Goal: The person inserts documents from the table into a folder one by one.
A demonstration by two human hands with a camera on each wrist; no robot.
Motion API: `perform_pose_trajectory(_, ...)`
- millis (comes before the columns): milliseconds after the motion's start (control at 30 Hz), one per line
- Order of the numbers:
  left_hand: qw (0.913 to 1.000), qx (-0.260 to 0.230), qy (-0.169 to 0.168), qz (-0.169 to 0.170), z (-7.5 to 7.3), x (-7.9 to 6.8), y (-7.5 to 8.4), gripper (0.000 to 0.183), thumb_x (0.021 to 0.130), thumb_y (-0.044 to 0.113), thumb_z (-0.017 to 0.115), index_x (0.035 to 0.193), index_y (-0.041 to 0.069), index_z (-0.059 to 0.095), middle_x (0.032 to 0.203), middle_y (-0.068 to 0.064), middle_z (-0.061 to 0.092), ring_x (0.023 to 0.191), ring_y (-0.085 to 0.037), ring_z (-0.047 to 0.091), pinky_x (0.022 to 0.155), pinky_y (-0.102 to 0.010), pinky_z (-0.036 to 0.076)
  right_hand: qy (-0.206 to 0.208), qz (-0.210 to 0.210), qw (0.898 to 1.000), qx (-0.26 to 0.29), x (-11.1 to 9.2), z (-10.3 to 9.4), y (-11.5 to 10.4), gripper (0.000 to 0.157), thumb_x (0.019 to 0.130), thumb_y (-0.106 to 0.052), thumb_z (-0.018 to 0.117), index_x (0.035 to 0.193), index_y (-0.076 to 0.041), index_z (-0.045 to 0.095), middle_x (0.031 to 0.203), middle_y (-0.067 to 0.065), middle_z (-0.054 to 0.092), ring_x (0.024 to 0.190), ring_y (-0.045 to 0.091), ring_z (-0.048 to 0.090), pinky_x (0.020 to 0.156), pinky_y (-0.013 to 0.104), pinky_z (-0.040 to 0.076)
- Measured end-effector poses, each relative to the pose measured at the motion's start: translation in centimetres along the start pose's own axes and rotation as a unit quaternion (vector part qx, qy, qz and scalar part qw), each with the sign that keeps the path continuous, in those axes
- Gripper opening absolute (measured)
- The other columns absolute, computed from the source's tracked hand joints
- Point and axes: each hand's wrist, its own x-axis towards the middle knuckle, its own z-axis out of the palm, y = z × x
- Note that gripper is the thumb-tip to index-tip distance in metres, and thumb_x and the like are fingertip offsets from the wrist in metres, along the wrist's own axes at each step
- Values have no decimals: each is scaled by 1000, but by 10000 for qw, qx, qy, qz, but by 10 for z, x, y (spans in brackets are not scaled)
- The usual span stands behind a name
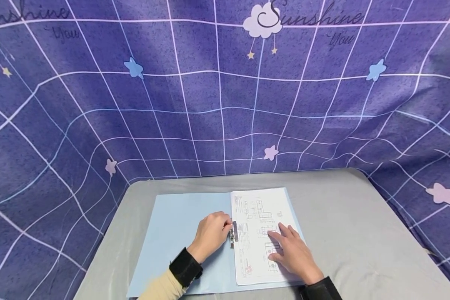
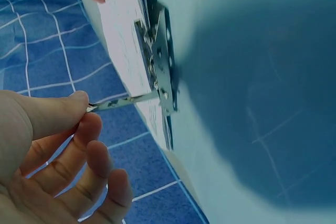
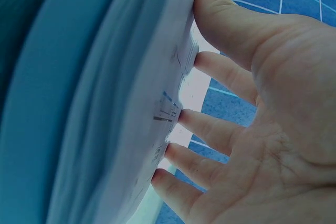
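Note:
A light blue folder (image 1: 183,212) lies open on the grey surface, with a stack of printed drawing sheets (image 1: 251,262) on its right side. Along the fold sits a metal lever clip (image 2: 164,61), its dark clamp bar near the sheets' left edge. Between thumb and index finger, my left hand (image 1: 212,231) pinches the end of the clip's thin metal lever (image 2: 118,103), which stands out from the base. My right hand (image 1: 295,252) rests on the top sheet with fingers spread; in the right wrist view its fingertips (image 3: 181,116) press the paper.
The grey table cover (image 1: 345,233) extends around the folder on both sides. Behind and beside it hangs a purple-blue cloth (image 1: 240,96) with a grid, stars and clouds. Black bands (image 1: 185,266) circle both wrists.

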Motion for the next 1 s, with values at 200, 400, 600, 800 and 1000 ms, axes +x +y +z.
perform_pose_trajectory(200,10000,-44,16,-31,5,-15,8,22,87,9,80,72,19,68,69,10,58,59,-1,44,53,-17,38,-66,74,9999,-30,-2,-1,1,66,73,-31,91,132,-10,69,147,30,51,135,58,44,102,68,43)
perform_pose_trajectory(400,9995,-224,-144,-171,7,-26,13,22,92,8,75,74,17,67,70,10,56,59,0,42,52,-16,36,-80,54,10000,-2,-1,-1,0,65,74,-30,91,132,-11,69,148,30,50,135,58,43,100,69,44)
perform_pose_trajectory(600,9986,-310,-373,-206,7,-36,16,18,94,9,72,78,15,67,71,9,56,59,0,42,50,-16,35,-90,76,9999,-12,-2,0,-1,65,74,-30,91,132,-11,69,149,30,49,136,58,42,100,70,44)
perform_pose_trajectory(800,9982,-329,-498,-55,5,-42,16,6,95,10,72,91,9,76,80,3,69,66,-1,56,56,-19,46,-76,95,9999,-32,-4,2,-1,65,75,-30,91,133,-11,69,149,29,49,136,58,42,100,70,43)
perform_pose_trajectory(1000,9964,-230,-807,157,0,-50,15,17,95,11,72,110,6,79,97,-4,79,68,-4,64,53,-17,40,-86,81,9999,-29,-4,2,-2,65,76,-30,90,134,-11,68,149,30,48,136,58,42,101,70,43)
